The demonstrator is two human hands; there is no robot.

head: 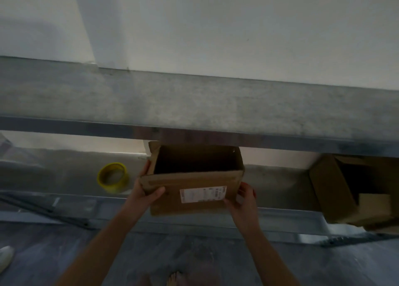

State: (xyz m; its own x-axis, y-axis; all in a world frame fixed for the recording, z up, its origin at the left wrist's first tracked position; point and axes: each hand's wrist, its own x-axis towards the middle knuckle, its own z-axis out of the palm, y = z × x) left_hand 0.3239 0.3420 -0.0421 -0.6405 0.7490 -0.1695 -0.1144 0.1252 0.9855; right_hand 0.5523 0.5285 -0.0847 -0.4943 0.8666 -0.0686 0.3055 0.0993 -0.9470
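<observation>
- I am holding the open cardboard box (194, 201) at the front edge of the lower shelf (64, 171).
- My left hand (146, 190) is clasping its left corner, and my right hand (244, 199) is clasping its right corner.
- The upper shelf (194, 106) is overhanging the box's rear rim.
- A yellow tape roll (112, 177) is lying near on the left, and a second box (332, 184) is standing well apart on the right.

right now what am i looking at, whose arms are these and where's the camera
One picture, from a camera worn on a person's head, looking down at their own bare arms; there is no machine. The left hand and right hand grip the two ends of an open cardboard box with a white label, at the front of a lower metal shelf. A yellow tape roll lies on that shelf to the left; a second box sits at the right.
</observation>
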